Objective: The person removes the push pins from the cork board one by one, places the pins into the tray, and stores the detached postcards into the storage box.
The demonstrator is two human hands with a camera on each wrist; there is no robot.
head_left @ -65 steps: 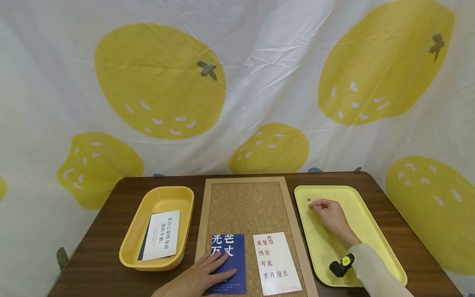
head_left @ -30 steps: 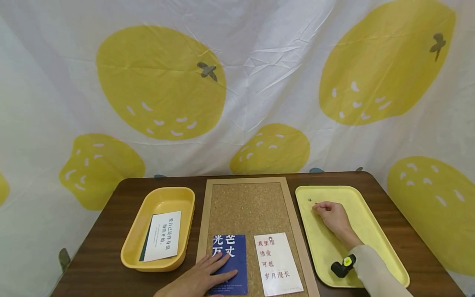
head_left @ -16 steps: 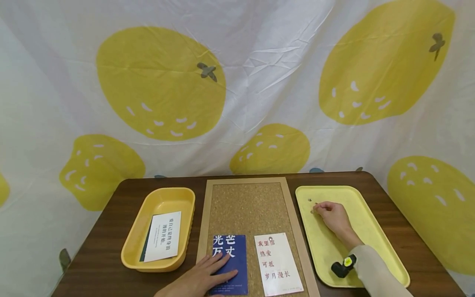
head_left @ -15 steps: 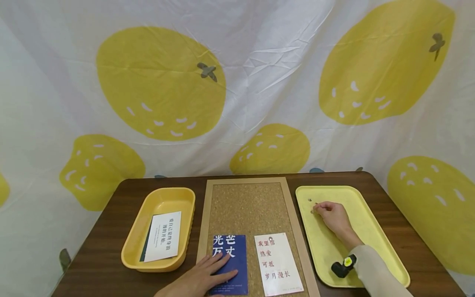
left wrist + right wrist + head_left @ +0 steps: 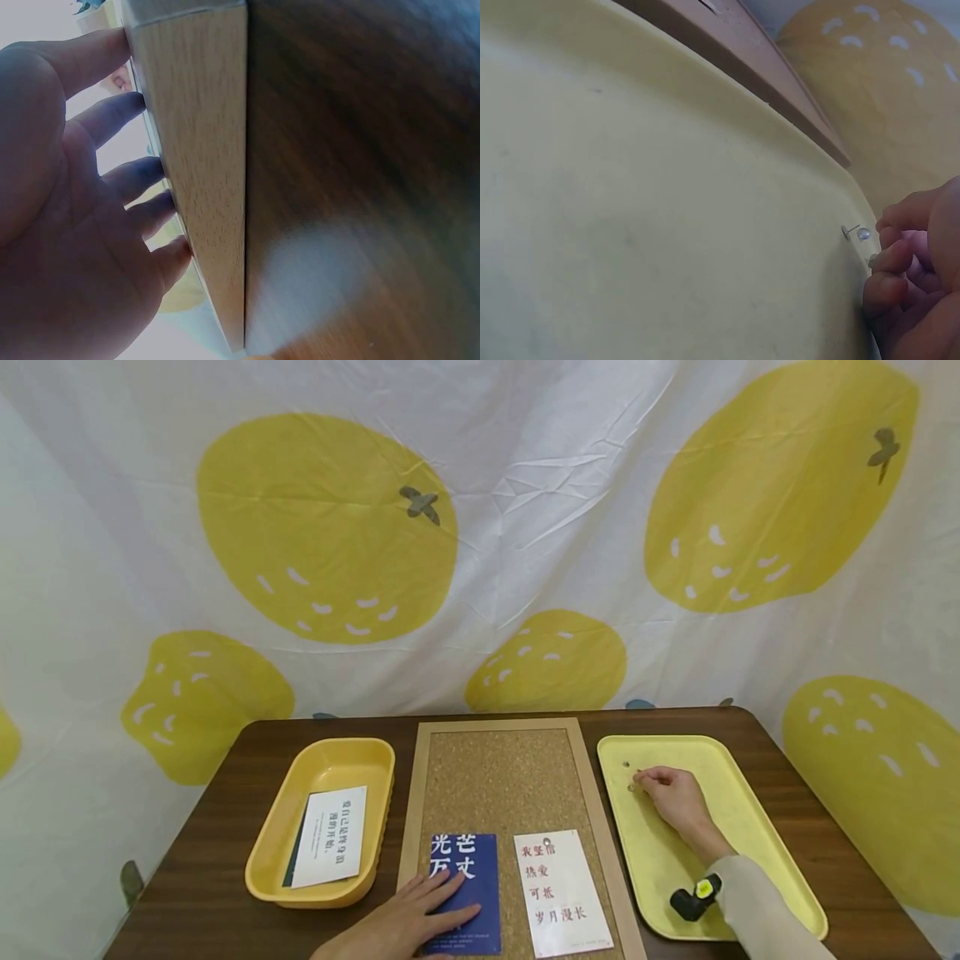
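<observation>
Head view first: we've got the left hand (image 5: 408, 917) spread wide on the blue card (image 5: 480, 877), at the 6 o'clock end of the corkboard (image 5: 498, 785). A white card (image 5: 562, 893) lies near it at 3 o'clock, and open cork runs from both up to the frame's 12 o'clock edge. The right hand (image 5: 678, 802) is drawn in narrow over the yellow tray (image 5: 720, 785), near the board-side rim; one tack (image 5: 626, 764) lies at its 10 o'clock, another tack (image 5: 631, 787) at its 9.

Left wrist view: fingers apart, tips ending along the board's wooden edge, tabletop (image 5: 360, 150) over at 3 o'clock.

Right wrist view: there's a metallic bit (image 5: 871, 260) at the curled fingertips, but honestly we can't tell if they're pinching it. Tray floor stretches well out toward 9 o'clock.
</observation>
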